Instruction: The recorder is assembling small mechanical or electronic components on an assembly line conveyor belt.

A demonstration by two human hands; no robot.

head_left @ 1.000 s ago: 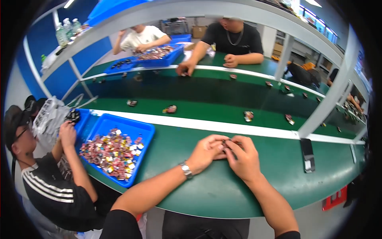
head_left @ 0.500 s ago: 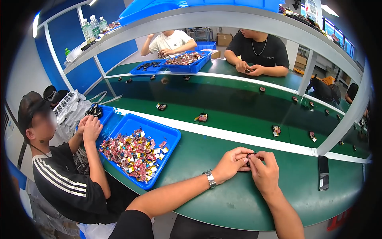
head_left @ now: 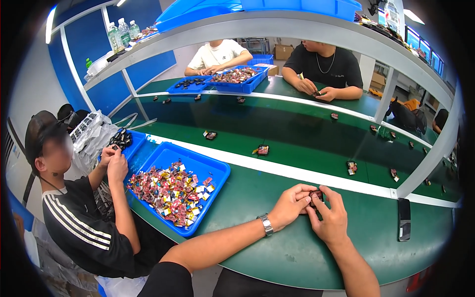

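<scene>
Over the green table, my left hand [head_left: 289, 209] is closed on the left edge of a small black casing [head_left: 317, 196] with a reddish circuit board in it. My right hand [head_left: 331, 220] grips the casing from the right, thumb at its near side and forefinger along its far edge. Both hands meet around it, so much of the part is covered. To my left lies a blue tray [head_left: 223, 184] holding a heap of small circuit boards [head_left: 170, 193] in red, white and yellow.
Beyond a white rail [head_left: 277, 169], a green conveyor belt [head_left: 309, 143] carries scattered casings with boards. A black phone [head_left: 404, 220] lies at right, near a shelf post [head_left: 420, 158]. A co-worker [head_left: 89, 213] sits at left beside a tray of black casings [head_left: 123, 141]; two more sit across.
My right fingers have spread around the casing, and more of its reddish board shows. The view has shifted slightly. Across the belt, the person in white has lowered a raised hand.
</scene>
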